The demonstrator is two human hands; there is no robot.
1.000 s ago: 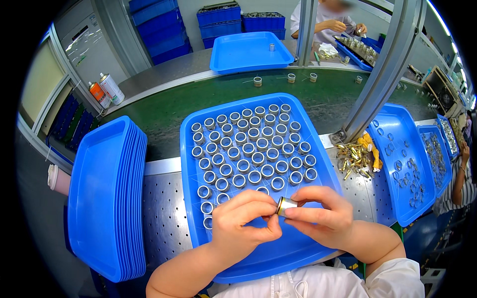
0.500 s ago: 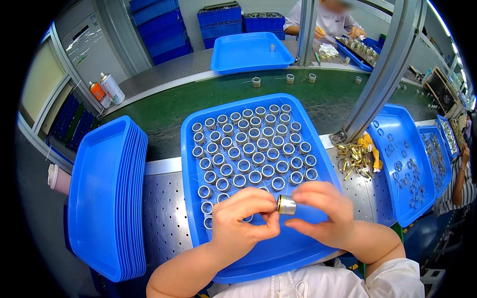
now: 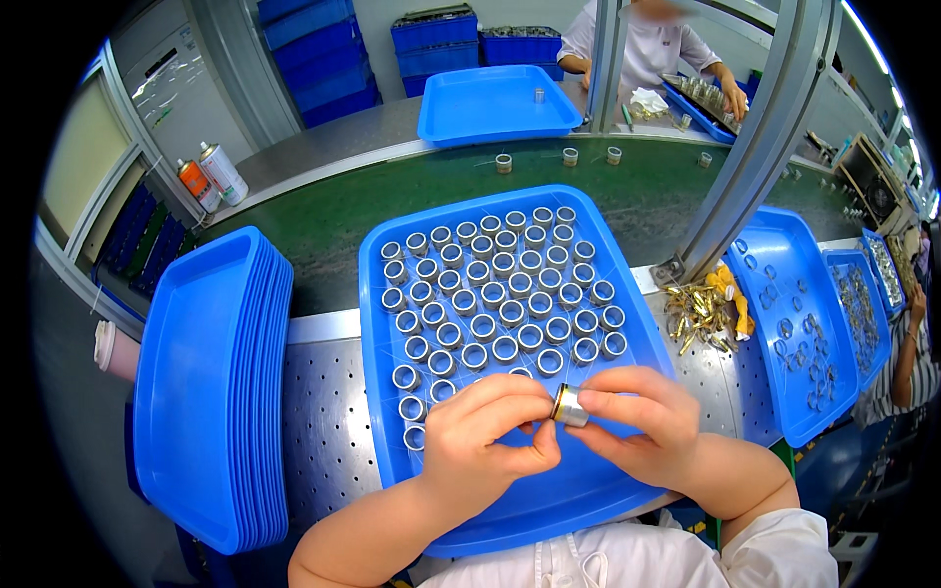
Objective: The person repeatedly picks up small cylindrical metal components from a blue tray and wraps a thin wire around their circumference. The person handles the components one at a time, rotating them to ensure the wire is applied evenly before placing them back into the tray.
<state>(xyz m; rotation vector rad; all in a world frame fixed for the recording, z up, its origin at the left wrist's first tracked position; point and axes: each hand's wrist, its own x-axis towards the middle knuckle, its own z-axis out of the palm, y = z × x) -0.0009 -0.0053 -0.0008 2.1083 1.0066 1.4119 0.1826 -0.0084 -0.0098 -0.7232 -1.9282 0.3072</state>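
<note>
Over the near part of a large blue tray (image 3: pixel 510 524), both my hands meet at a short silver metal cylinder (image 3: pixel 572 408), which lies tilted with a gold-coloured band round its left end. The fingers and thumb of my right hand (image 3: pixel 642 421) pinch its right side. My left hand (image 3: pixel 490 426) has its curled fingers against the banded end; how firmly they grip is partly hidden. Rows of similar short metal rings (image 3: pixel 511 314) stand upright in the tray beyond my hands, with thin wire-like strands sticking out among them.
At the left rises a stack of blue trays (image 3: pixel 191 392), near two spray cans (image 3: pixel 223 174). A green belt (image 3: pixel 323 235) runs behind, with several metal rings on it. Brass-coloured parts (image 3: pixel 701 314) lie beside a metal post (image 3: pixel 755 147). Another person (image 3: pixel 647 54) works across the belt.
My right fingers have closed onto the cylinder, which has tilted and shifted slightly right. My left thumb has moved slightly right. Across the belt, the person's hands have moved to a tilted tray.
</note>
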